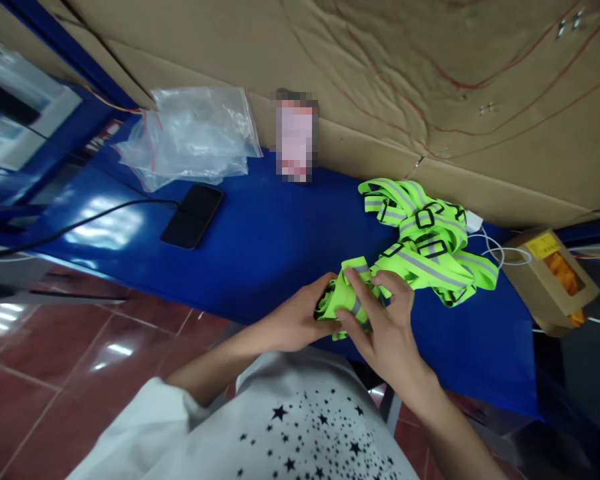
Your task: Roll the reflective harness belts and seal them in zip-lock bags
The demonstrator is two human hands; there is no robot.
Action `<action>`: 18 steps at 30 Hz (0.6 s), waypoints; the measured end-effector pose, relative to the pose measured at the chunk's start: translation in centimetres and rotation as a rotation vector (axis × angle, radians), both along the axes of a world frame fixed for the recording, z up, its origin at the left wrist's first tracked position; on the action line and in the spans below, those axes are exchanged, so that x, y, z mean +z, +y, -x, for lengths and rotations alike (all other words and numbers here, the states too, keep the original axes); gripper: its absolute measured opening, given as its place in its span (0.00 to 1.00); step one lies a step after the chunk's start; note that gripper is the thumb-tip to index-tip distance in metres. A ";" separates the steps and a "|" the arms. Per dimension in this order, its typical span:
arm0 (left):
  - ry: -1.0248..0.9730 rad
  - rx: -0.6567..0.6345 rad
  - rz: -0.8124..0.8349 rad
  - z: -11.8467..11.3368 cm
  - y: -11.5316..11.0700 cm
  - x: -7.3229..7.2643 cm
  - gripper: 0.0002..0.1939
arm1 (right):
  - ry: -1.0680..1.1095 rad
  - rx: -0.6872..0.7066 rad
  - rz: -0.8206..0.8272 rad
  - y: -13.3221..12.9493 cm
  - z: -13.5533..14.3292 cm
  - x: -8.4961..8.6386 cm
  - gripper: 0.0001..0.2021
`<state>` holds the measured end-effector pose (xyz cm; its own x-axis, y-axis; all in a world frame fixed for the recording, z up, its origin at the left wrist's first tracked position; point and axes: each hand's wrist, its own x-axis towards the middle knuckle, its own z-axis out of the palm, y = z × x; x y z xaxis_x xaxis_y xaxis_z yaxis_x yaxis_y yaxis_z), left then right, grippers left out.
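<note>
Strap (355,300) is sitting bunched between both hands, above the near side of the table (280,220). Left hand (303,317) is grasping its left end, thumb on the near side, other fingers mostly hiding behind; probably clamping so the layers aren't springing apart. Can't tell how hard it's squeezing. Right hand (393,320) is pinching the strap's face with index and thumb, other fingers curling at its right side; looks like it's holding the folds flat while the left is anchoring. Pile (433,247) of similar green straps is lying just past the right fingers, likely there for short reach; can't tell if the held strap is joining it. White cable (513,252) is looping out right of the pile. Box (550,280) is standing tilted farther right of the right fingers, orange stuff showing through its window. Blurred-out pink item (296,137) is resting beyond the fingers, by the cardboard (230,50); can't identify it. Phone (193,217) is lying left of and beyond the left fingers, black cable (100,213) running up to it, maybe charging. Bags (200,133) are lying beyond the phone, probably stacking there to stay out of the hands' way.
</note>
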<state>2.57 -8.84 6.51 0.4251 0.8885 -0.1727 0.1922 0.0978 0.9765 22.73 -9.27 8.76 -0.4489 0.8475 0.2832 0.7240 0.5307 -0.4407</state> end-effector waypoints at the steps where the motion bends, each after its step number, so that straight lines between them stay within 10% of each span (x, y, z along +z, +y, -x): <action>1: -0.014 -0.018 -0.016 0.0 0.1 -0.1 0.28 | 0.035 0.027 0.059 0.0 -0.2 0.0 0.34; 7: -0.104 -0.106 -0.135 -0.5 0.2 -1.2 0.33 | 0.058 0.103 0.487 0.2 -1.3 -0.1 0.40; 12: 0.057 -0.111 -0.185 -0.7 -0.1 -1.2 0.18 | 0.202 0.070 0.649 0.5 -1.6 -1.5 0.34; 18: -0.244 0.247 0.027 -2.2 -0.6 -1.2 0.36 | 0.579 -0.250 0.679 0.4 -0.4 -2.6 0.17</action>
<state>4.76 -9.42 5.34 0.2292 0.9663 -0.1172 -0.0791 0.1385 0.9872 23.18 -8.84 6.17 -0.1743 0.9669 -0.1862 0.3527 -0.1153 -0.9286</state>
